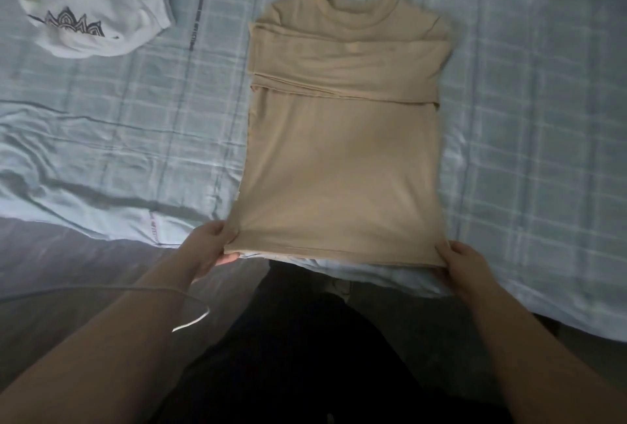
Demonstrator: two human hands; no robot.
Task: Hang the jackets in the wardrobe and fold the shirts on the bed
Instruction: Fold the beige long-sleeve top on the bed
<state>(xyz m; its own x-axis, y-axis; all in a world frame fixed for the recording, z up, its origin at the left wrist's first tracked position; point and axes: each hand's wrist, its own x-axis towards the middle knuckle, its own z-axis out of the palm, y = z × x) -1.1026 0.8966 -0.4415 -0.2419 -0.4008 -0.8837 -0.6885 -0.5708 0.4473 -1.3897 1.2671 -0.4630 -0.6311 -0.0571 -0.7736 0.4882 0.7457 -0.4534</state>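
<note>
No legible text, label, brand or number appears anywhere; the white garment (91, 2) at upper left bears only a dark pointed, petal-like motif — a drawing, not lettering; the checked bed sheet (509, 101) carries a dark line of marks along a seam at upper centre and a reddish line near its front edge — both may be printed or stitched writing, but are too small and blurred to read.

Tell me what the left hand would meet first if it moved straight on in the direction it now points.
The left hand already grips the near left corner of the beige shirt, so going up and right it would probably just push into that shirt lying on the bed.
</note>
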